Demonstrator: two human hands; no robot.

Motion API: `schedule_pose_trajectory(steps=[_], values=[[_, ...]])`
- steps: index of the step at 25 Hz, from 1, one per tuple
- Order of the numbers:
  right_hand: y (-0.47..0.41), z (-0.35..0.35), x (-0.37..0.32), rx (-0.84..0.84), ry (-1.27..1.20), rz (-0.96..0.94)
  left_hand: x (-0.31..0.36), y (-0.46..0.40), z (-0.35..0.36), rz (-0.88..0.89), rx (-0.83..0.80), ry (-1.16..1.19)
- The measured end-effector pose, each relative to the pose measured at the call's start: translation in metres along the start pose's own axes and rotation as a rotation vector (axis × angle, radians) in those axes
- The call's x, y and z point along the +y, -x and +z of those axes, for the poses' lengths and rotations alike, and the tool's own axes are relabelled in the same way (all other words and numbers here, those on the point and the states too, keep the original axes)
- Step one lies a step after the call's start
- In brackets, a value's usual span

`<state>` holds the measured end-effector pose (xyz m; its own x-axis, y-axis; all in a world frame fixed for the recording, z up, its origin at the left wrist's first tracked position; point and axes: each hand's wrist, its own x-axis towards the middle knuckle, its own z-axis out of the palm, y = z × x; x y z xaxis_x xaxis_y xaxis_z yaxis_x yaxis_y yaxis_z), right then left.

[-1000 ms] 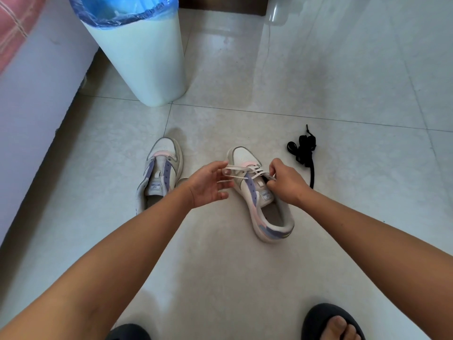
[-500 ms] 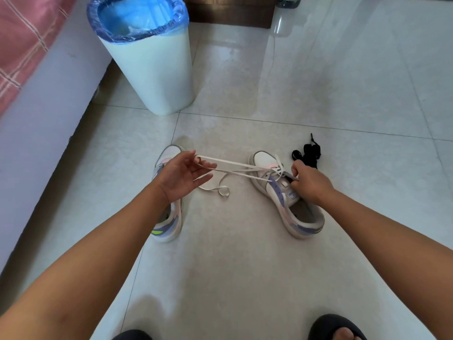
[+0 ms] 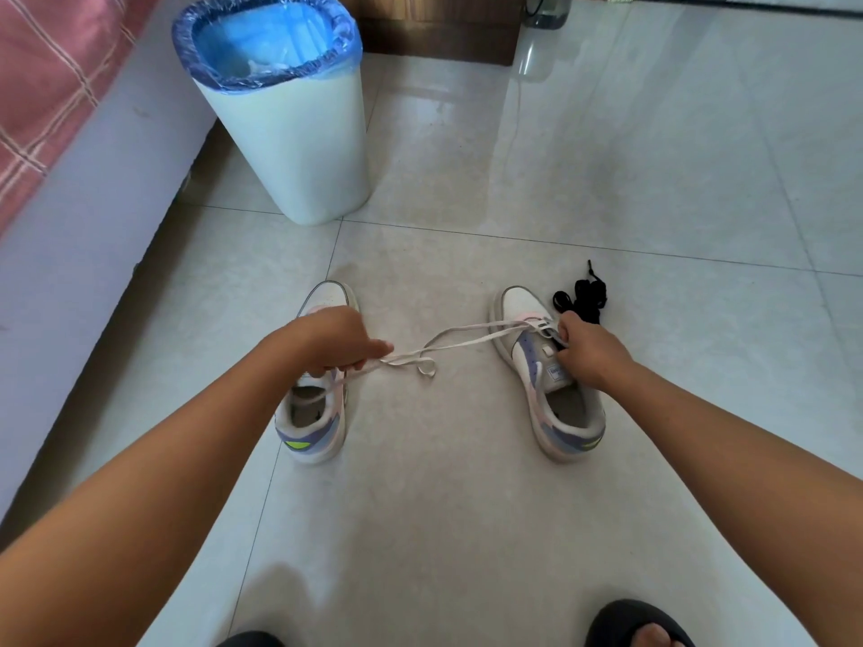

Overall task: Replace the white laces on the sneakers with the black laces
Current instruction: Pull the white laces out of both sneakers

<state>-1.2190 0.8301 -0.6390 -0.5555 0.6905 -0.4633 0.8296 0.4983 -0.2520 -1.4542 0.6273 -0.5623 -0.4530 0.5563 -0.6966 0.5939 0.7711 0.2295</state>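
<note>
Two hands busy: our left hand [image 3: 329, 340] pinches the white lace [image 3: 460, 337], stretched sideways twd the right sneaker [image 3: 544, 375]; right hand [image 3: 589, 352] grips its tongue. Black laces [image 3: 583, 296] lie just beyond.

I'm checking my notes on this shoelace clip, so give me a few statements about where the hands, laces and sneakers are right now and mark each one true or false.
1. The left hand holds the white lace pulled out sideways from the right sneaker. True.
2. The black laces are threaded into the left sneaker. False: they lie bundled on the floor beside the right sneaker's toe.
3. The right hand holds the right sneaker near its tongue. True.
4. The white bin has a black liner. False: its liner is blue.
5. Both sneakers are lifted off the floor. False: both rest on the tiles.
</note>
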Motion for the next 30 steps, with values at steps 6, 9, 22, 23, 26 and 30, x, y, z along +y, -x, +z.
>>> schedule_pose_trajectory(steps=[6,9,22,23,26,30], values=[[0.004,0.004,-0.001,-0.023,-0.028,-0.026,0.018,0.018,0.001,0.172,0.242,0.284],[0.012,0.021,-0.016,-0.061,-0.348,-0.008,0.040,0.011,0.027,0.229,0.249,0.388],[0.004,0.037,-0.045,-0.076,-0.632,-0.053,0.077,-0.004,0.133,0.049,0.008,-0.020],[0.001,0.032,-0.046,-0.112,-0.589,-0.075,0.078,-0.004,0.134,0.039,0.015,-0.009],[-0.001,0.015,-0.044,0.032,0.118,-0.387,0.077,-0.001,0.133,0.019,0.042,-0.035],[0.006,0.008,-0.047,0.417,0.712,-0.513,0.077,0.002,0.135,0.022,0.064,-0.063]])
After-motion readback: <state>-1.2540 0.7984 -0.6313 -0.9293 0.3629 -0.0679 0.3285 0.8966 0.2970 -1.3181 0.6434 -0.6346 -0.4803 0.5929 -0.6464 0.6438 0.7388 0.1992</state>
